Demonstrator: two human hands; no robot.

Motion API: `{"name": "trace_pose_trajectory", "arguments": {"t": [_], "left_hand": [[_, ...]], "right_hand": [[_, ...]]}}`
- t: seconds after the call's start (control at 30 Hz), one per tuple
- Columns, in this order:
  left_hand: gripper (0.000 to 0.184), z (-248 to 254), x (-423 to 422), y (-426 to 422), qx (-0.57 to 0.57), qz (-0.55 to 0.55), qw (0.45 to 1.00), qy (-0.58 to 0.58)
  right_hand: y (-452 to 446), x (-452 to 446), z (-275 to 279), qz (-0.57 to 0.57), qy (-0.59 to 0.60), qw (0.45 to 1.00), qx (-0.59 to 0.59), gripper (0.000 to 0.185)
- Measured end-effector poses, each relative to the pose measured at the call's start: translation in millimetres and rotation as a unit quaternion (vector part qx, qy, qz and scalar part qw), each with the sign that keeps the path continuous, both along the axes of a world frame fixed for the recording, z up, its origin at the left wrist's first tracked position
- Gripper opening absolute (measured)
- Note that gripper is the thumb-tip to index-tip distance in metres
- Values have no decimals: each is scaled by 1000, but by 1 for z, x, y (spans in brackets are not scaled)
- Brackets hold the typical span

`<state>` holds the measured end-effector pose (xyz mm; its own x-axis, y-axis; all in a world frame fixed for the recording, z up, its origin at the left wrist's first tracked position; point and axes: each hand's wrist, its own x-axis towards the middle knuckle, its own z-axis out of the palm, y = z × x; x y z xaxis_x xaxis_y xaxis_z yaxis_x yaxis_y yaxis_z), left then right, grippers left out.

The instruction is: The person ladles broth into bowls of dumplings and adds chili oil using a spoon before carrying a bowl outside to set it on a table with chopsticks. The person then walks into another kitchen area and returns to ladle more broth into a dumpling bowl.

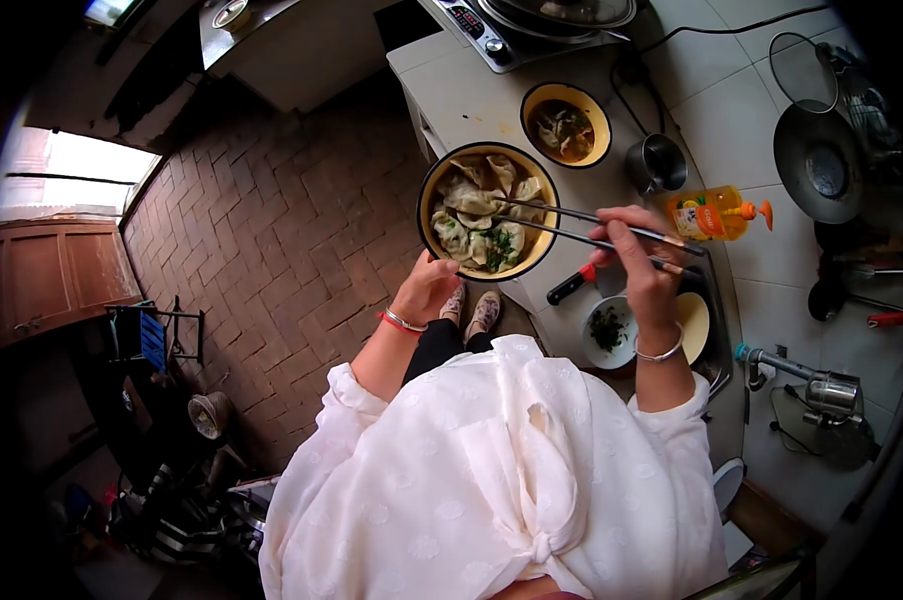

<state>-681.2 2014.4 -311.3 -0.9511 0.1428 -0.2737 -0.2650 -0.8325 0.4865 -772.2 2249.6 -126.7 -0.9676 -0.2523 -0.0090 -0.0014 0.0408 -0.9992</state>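
My left hand (430,287) grips the near left rim of a yellow enamel bowl (538,262) with a dark edge. Inside it lie several dumplings (458,192) with chopped greens (498,245) on top. Between the fingers of my right hand (639,262) is a pair of chopsticks (586,215), dark with paler bands near the back ends. Their tips reach in over the dumplings; whether they pinch one I cannot tell. Below my right hand stands a small white bowl (593,352) with chopped greens in it.
A second yellow bowl (603,148) with broth sits farther back on the counter (471,105), near an induction cooker (481,40). To the right are a metal pot (656,165), an orange soap bottle (706,215) and a knife handle (568,287). A wok (821,165) hangs on the tiled wall.
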Motion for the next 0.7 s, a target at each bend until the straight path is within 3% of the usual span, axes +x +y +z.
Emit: {"name": "trace_pose_trajectory", "arguments": {"t": [0.1,0.2,0.4,0.7], "left_hand": [[59,1,-4,-2,-2,-12,1000,20],[57,2,-4,-1,-11,13,1000,8],[58,12,-8,-1,3,9,1000,8],[47,-5,-9,-13,-2,21,999,-26]], "right_hand": [[-28,10,-13,73,-44,996,-18,13],[-41,11,-38,134,31,990,14,14],[-31,6,-54,97,46,994,9,13],[-2,-10,-26,-41,53,998,-7,16]]}}
